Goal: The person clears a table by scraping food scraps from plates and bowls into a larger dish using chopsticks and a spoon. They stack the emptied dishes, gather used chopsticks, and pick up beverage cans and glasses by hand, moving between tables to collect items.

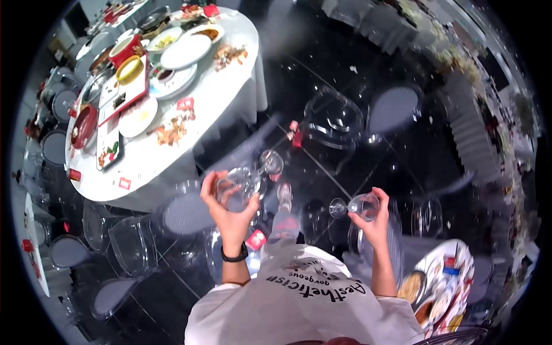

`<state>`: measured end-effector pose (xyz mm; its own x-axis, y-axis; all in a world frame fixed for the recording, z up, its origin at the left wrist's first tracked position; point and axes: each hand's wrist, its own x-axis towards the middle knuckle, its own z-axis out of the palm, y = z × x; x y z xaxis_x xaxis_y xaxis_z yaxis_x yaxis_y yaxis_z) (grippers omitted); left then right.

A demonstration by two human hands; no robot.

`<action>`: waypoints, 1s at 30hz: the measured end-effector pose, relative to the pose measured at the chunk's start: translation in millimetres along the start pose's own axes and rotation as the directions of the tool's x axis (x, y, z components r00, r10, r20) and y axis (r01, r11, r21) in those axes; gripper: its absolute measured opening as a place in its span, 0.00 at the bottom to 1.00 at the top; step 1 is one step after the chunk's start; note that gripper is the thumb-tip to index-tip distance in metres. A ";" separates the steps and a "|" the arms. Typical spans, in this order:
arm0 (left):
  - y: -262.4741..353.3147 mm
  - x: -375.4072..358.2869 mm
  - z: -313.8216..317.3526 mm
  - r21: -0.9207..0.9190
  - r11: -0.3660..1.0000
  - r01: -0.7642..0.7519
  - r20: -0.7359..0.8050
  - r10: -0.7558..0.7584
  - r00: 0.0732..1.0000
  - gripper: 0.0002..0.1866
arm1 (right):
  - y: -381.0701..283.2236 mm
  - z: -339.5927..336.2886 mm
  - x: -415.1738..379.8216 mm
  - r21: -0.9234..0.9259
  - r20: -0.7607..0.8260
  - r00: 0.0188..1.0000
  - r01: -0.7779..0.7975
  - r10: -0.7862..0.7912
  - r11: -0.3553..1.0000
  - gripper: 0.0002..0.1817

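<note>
In front of my body, my left hand (231,215) is wrapped round the bowls of clear stemmed glasses (244,179), which tilt away from me. Their exact number is hard to make out, as the clear bowls overlap; a round foot (271,162) points up and to the right. My right hand (374,221) grips one clear wine glass (364,206) by its bowl, with the thumb and fingers on either side. That glass lies sideways, its foot (338,207) pointing left. Both hands are in the air over the dark floor, apart from each other.
A white-clothed round table (230,103) at upper left bears plates, a red pot (125,50) and food scraps. Clear chairs with grey seats (187,213) stand around it. Another laden table (460,259) is at lower right. Red and pink litter (295,135) lies on the black tiled floor.
</note>
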<state>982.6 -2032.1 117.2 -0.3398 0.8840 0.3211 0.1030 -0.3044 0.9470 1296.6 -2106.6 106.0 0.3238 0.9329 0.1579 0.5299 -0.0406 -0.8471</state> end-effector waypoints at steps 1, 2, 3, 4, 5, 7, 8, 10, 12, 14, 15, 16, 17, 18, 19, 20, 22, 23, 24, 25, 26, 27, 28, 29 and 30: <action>-4.2 25.8 13.4 0.000 1.000 0.024 -0.048 -0.024 0.999 0.47 | 5.0 6.8 42.7 0.068 0.058 0.998 -0.011 0.007 0.998 0.45; -9.9 50.0 25.2 0.021 1.000 0.013 -0.071 -0.012 0.997 0.49 | 7.0 12.5 87.0 0.103 0.121 0.993 -0.003 -0.010 0.995 0.45; -9.9 73.4 38.0 0.047 0.999 0.026 -0.116 -0.021 0.993 0.48 | 7.6 19.2 128.3 0.131 0.146 0.988 0.024 -0.043 0.991 0.45; -8.1 90.0 48.5 0.101 0.995 0.020 -0.153 -0.004 0.988 0.48 | 6.5 24.9 166.0 0.163 0.174 0.982 0.043 -0.072 0.986 0.45; -5.9 107.3 59.2 0.155 0.988 0.018 -0.190 0.012 0.982 0.48 | 5.0 28.5 199.3 0.150 0.206 0.974 0.064 -0.095 0.987 0.45; -2.3 138.1 77.2 0.240 0.971 0.016 -0.237 0.043 0.971 0.47 | 10.0 33.0 254.8 0.165 0.252 0.962 0.062 -0.103 0.984 0.45; -1.8 148.5 81.8 0.268 0.963 0.010 -0.247 0.059 0.967 0.47 | 13.4 35.9 278.4 0.178 0.271 0.956 0.069 -0.116 0.982 0.45; -6.6 168.3 88.3 0.304 0.953 0.001 -0.251 0.079 0.965 0.47 | 11.7 39.4 320.0 0.254 0.278 0.956 0.017 -0.090 0.967 0.45; -13.2 185.3 95.3 0.323 0.945 0.051 -0.280 0.044 0.959 0.47 | 8.2 42.4 358.2 0.232 0.273 0.956 0.046 -0.111 0.971 0.45; -27.9 196.4 100.3 0.343 0.936 0.073 -0.304 0.037 0.952 0.48 | 6.0 51.3 397.1 0.257 0.282 0.951 0.055 -0.129 0.965 0.45; -36.0 199.4 102.6 0.331 0.940 0.081 -0.328 0.034 0.944 0.48 | 7.3 58.1 417.8 0.269 0.289 0.950 0.041 -0.121 0.962 0.45; -43.0 198.8 104.9 0.320 0.943 0.093 -0.349 0.026 0.937 0.48 | 10.1 65.6 439.9 0.256 0.304 0.945 0.040 -0.120 0.966 0.44; -50.0 196.0 106.3 0.319 0.942 0.101 -0.375 0.028 0.927 0.49 | 13.1 77.4 464.1 0.232 0.322 0.936 0.065 -0.140 0.970 0.44; -52.3 192.2 108.7 0.285 0.949 0.133 -0.419 -0.001 0.908 0.49 | 15.6 90.6 490.5 0.165 0.342 0.919 0.146 -0.196 0.975 0.43; -52.7 186.9 110.1 0.286 0.945 0.156 -0.465 -0.006 0.885 0.49 | 14.7 108.2 516.7 0.128 0.366 0.891 0.236 -0.267 0.963 0.43; -52.8 179.6 112.7 0.271 0.942 0.199 -0.520 -0.031 0.853 0.49 | 14.0 129.0 544.9 0.117 0.391 0.864 0.297 -0.318 0.948 0.42; -49.7 168.2 119.8 0.249 0.929 0.274 -0.608 -0.071 0.791 0.49 | 6.7 180.9 597.8 0.152 0.432 0.789 0.413 -0.436 0.898 0.42; -48.8 167.8 125.6 0.244 0.926 0.288 -0.635 -0.072 0.769 0.49 | -1.0 205.7 620.3 0.180 0.448 0.758 0.444 -0.475 0.878 0.42; -48.6 176.3 133.0 0.257 0.913 0.316 -0.654 -0.076 0.753 0.49 | -10.6 226.5 640.9 0.218 0.457 0.728 0.466 -0.511 0.858 0.42; -48.3 185.0 140.3 0.269 0.900 0.343 -0.673 -0.079 0.736 0.49 | -20.3 247.3 661.7 0.257 0.465 0.697 0.485 -0.547 0.836 0.42; -48.0 193.7 147.6 0.280 0.886 0.371 -0.691 -0.083 0.718 0.49 | -28.2 266.1 680.9 0.283 0.472 0.669 0.501 -0.574 0.818 0.43; -52.7 209.6 154.9 0.308 0.877 0.370 -0.686 -0.065 0.724 0.49 | -36.2 281.2 699.3 0.314 0.488 0.647 0.497 -0.586 0.809 0.43; -58.6 228.3 162.8 0.336 0.867 0.369 -0.680 -0.048 0.731 0.49 | -43.6 294.4 719.9 0.337 0.507 0.627 0.488 -0.592 0.805 0.44; -67.0 250.4 170.5 0.345 0.870 0.352 -0.668 -0.036 0.744 0.49 | -49.0 307.8 744.3 0.357 0.526 0.607 0.477 -0.595 0.803 0.44; -74.0 278.3 182.0 0.355 0.875 0.329 -0.650 -0.022 0.760 0.49 | -53.1 321.2 771.9 0.375 0.552 0.599 0.443 -0.580 0.814 0.45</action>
<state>1050.7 -1698.9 138.7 -0.8678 0.4481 0.2147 0.3098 0.1503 0.9388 1266.6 -1269.4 109.8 -0.5464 0.7797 0.3058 0.2812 0.5147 -0.8099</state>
